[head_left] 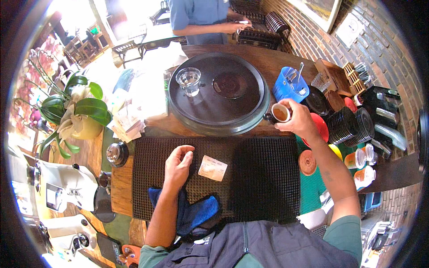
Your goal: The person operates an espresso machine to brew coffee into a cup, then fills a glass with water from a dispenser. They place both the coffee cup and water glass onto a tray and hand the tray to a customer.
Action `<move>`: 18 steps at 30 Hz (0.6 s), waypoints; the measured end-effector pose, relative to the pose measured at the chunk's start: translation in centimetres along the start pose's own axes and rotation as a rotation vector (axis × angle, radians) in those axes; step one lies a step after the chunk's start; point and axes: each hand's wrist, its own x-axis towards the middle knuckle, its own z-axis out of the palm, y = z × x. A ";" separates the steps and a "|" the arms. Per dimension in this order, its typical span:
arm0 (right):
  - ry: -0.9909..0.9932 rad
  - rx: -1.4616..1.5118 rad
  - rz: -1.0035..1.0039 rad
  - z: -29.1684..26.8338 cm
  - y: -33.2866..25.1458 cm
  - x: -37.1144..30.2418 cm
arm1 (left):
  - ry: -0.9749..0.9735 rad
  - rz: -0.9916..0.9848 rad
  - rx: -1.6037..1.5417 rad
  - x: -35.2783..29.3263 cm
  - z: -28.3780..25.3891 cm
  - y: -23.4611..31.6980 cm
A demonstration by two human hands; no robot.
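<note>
A small cup with brown coffee in it is in my right hand, whose fingers are shut around its side. It is held beside the right edge of a round black tray. On that tray stands a glass of water. My left hand is over a black rubber mat, its fingers loosely bent and apart with nothing visible in them. A printed paper slip lies on the mat just right of it. Below my left wrist, a blue cloth is bunched up.
Right of the tray is a blue cutlery basket, with stacked black saucers and lidded cups farther right. A potted orchid, loose receipts and a white grinder line the left. A person stands across the counter.
</note>
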 end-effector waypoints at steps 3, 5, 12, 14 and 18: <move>-0.035 0.031 -0.019 -0.4 -2.5 2.9 | 0.000 0.002 0.011 0.0 0.1 0.1; -0.037 0.058 -0.075 -0.1 -3.9 5.2 | 0.003 -0.009 0.035 -0.1 0.1 0.2; 0.014 0.051 -0.078 5.0 -5.7 13.7 | 0.008 0.021 -0.008 -0.2 0.0 0.1; 0.024 0.046 -0.078 6.5 -5.6 15.3 | 0.005 0.008 -0.007 -0.2 -0.1 0.1; 0.017 0.019 -0.080 8.3 -5.2 17.0 | 0.016 0.013 0.047 -0.3 -0.2 0.3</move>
